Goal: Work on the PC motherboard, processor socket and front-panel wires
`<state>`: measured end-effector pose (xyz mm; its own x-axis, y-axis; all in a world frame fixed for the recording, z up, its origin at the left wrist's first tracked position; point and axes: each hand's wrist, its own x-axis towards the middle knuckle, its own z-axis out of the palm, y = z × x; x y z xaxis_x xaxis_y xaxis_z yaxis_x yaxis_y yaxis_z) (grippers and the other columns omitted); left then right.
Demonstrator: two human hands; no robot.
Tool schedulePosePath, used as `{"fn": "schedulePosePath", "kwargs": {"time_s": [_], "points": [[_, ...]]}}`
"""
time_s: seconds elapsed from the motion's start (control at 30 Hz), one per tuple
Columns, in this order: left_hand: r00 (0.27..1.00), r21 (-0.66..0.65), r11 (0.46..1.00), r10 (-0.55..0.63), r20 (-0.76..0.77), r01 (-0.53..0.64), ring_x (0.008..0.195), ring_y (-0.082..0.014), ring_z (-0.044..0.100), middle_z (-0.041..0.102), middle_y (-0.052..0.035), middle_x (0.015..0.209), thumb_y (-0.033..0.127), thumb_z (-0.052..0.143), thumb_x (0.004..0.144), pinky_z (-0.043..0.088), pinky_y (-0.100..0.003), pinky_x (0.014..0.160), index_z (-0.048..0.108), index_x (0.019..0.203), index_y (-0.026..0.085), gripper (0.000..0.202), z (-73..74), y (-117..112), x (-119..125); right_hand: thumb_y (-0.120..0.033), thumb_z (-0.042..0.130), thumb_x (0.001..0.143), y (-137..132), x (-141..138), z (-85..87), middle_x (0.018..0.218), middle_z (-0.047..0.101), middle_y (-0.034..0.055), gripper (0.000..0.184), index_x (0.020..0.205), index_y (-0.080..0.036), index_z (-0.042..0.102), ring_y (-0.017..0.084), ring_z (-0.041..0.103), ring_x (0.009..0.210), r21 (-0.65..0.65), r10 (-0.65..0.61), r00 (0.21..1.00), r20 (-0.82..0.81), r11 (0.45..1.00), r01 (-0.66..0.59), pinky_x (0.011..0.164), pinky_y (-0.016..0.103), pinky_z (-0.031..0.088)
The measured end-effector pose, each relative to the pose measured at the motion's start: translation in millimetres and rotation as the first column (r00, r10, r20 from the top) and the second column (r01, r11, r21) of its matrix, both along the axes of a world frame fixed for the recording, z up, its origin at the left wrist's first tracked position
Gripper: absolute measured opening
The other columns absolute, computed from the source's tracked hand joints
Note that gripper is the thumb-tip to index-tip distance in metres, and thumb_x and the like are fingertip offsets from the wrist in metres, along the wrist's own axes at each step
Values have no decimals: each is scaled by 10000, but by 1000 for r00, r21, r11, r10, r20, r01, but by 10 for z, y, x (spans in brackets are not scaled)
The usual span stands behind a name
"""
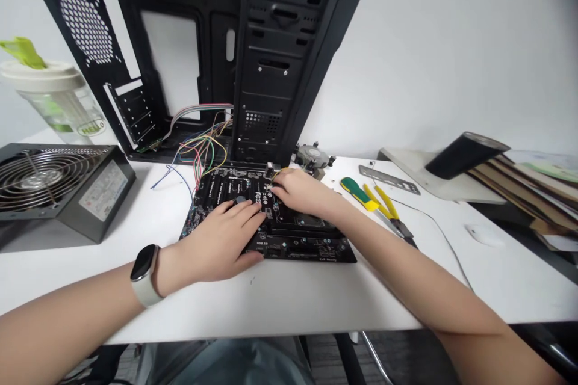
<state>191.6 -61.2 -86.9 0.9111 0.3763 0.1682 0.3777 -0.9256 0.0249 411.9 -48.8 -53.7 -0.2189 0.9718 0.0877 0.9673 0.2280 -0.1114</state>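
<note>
Far left, a lidded cup stands behind a power supply, fan grille up, on the white table. Next, a black computer case stands upright at the back, with loose coloured wires spilling out towards the board.

The left hand, wristband on its wrist, lies palm down on the circuit board; fingers laid out straight, gripping nothing, thumb by the near edge. The board lies flat on the table, in front of the case, under both hands. The right hand reaches over it to the far edge; fingers bent close to a short yellowish wire. Cannot tell whether they pinch it or only touch.

Right of that: a small fan, a green-and-yellow screwdriver, yellow-handled pliers, a slotted metal plate, a white mouse, stacked folders.

Step in hand looks like close fingertip work at the board's far edge, left hand steadying. Next move probably calls for a precise pinch, gentle force, and the board kept flat.
</note>
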Motion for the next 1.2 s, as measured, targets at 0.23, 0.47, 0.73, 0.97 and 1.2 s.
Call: {"fn": "schedulePosePath", "kwargs": {"time_s": [0.23,0.47,0.73,0.97,1.2], "points": [[999,9,1000,5,-34,-5,1348,-325,416,467,-163,1449,480,462,914,325,-477,1096,449,1382,95,606,21,0,10,-149,556,846,-2,-121,-171,989,701,113,136,814,-145,688,223,622,1004,62,-114,959,-259,989,134,947,344,446],[1000,38,999,3,-19,-2,1350,-316,413,457,-165,1456,486,445,921,328,-468,1089,448,1383,99,602,-7,8,8,-108,556,820,20,-155,-324,1054,724,63,166,788,-175,705,199,655,1012,88,-228,846,-481,948,306,945,326,469],[1000,28,999,17,-25,-16,1354,-309,403,458,-149,1461,504,435,920,317,-463,1090,439,1389,109,613,-11,-1,17,-134,640,755,104,-116,-353,835,747,40,195,569,-190,661,196,687,831,89,-214,777,-592,941,327,840,322,504],[1000,18,1000,23,-10,-23,1356,-303,402,465,-148,1454,500,442,911,330,-446,1076,454,1376,124,599,-8,4,22,-148,641,746,165,-79,-434,788,736,38,224,527,-187,617,187,670,760,71,-213,733,-646,939,336,774,318,500],[1000,-6,1000,24,-2,-24,1353,-320,402,463,-165,1452,477,428,915,344,-468,1066,447,1386,103,602,-5,-9,22,-168,646,742,174,-102,-444,760,725,43,233,515,-181,594,183,651,725,57,-235,691,-683,927,371,723,305,477]]}}
